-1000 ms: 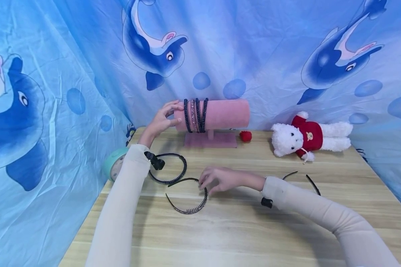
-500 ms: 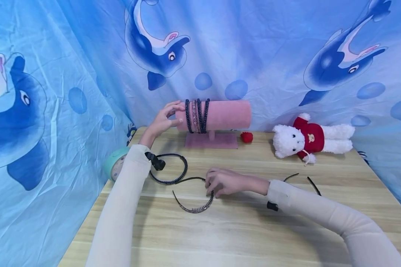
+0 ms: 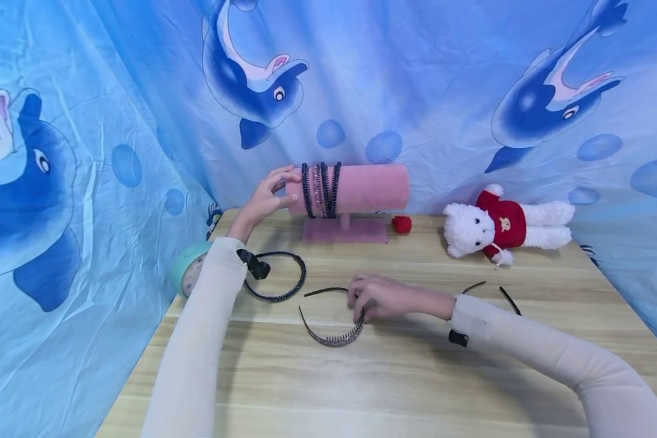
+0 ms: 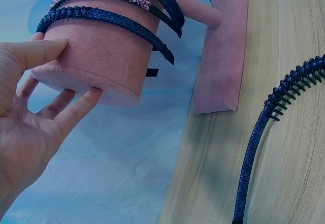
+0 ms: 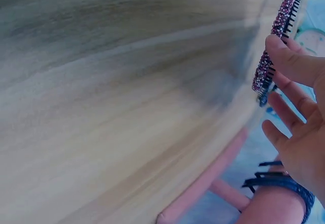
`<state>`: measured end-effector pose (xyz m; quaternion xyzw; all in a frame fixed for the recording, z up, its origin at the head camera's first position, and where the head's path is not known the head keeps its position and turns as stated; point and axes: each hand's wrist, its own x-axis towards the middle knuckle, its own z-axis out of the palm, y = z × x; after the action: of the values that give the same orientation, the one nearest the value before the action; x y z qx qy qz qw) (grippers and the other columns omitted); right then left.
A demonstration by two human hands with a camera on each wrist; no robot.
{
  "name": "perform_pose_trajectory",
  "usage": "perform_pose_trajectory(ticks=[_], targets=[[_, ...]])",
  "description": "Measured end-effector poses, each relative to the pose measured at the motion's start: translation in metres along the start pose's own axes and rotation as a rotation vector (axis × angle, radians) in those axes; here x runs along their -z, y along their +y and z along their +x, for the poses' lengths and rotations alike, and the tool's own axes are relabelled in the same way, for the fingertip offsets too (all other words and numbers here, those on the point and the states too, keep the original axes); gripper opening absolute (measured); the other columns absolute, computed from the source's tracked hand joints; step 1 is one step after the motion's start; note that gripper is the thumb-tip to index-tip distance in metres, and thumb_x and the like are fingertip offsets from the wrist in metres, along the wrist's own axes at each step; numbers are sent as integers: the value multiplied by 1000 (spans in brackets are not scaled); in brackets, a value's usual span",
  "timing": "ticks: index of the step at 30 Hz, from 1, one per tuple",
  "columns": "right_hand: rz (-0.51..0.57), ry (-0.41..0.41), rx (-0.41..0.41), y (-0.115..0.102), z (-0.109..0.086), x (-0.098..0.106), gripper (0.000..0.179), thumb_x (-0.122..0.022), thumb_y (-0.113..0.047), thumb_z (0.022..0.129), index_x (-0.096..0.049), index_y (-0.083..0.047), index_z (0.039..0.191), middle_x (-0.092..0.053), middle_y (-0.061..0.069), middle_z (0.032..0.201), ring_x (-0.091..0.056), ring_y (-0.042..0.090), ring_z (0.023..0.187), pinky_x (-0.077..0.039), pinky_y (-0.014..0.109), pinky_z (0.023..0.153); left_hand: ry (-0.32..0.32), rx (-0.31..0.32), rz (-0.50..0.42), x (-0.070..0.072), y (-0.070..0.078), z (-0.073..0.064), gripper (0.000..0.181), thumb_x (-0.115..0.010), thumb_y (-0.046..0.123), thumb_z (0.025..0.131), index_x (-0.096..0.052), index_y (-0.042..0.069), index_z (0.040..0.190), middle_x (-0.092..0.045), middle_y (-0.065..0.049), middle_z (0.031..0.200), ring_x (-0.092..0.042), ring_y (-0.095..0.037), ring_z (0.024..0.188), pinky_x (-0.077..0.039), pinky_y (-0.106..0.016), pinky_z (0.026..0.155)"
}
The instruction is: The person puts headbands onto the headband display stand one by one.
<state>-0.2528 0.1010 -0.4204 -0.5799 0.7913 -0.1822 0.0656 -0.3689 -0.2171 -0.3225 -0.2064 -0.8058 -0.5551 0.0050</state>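
Note:
My left hand point(image 3: 260, 198) grips the left end of a pink, velvety roll-shaped headband stand point(image 3: 375, 187). In the left wrist view its thumb lies on the roll, with fingers around the end. Several headbands point(image 4: 117, 18), dark blue and pink-speckled, sit around the roll near that hand. Over the middle of the table, my right hand point(image 3: 380, 298) pinches a toothed headband point(image 3: 336, 342) by its curve, its two tips pointing left. The right wrist view shows pink sparkles point(image 5: 282, 21) along this headband, between thumb and fingers. A dark blue headband point(image 4: 247, 158) lies below the stand.
Partly behind the right forearm lies another black headband point(image 3: 509, 301). A white teddy bear point(image 3: 509, 222) in a red top lies at the back right. A small red object point(image 3: 401, 224) is beside the stand's base point(image 3: 369, 231). A teal clock-like item point(image 3: 183, 267) stands at the left edge.
My right hand has moved right, drawing the sparkly headband away from the dark blue one on the table. My left hand has stayed on the stand's end.

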Motion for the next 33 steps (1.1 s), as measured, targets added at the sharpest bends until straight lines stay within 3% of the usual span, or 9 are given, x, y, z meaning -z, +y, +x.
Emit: perform_pose_trajectory(ticks=[7,17,25,33], targets=[[111,49,-15,-4,-7,25,20,-82,-4,79,-81,-14,97,-73,6,108,-61,21,109,-55,35,97,-1,6,-6,0,2,0,45,-65,-8,90,-55,-6,134,-22,-13,168,-29,-42,152,-24,-53,129],[321,107,-158,4,-25,61,21,-76,-5,87,-79,-10,107,-76,4,107,-68,17,104,-59,33,94,2,31,-1,1,2,0,47,-65,-9,90,-54,-6,135,-22,-12,169,-29,-44,151,-34,-57,123],[275,220,-199,10,-44,88,20,-75,-8,90,-78,-6,109,-78,7,108,-71,24,104,-61,36,93,5,36,6,0,3,-3,45,-66,-6,91,-55,-3,135,-22,-10,169,-29,-42,151,-39,-55,121],[235,337,-349,22,-71,116,19,-75,-7,91,-79,-9,109,-78,7,105,-68,6,86,-58,21,73,3,36,1,0,2,-1,44,-66,-6,91,-56,-3,134,-22,-9,169,-29,-43,151,-44,-56,116]])
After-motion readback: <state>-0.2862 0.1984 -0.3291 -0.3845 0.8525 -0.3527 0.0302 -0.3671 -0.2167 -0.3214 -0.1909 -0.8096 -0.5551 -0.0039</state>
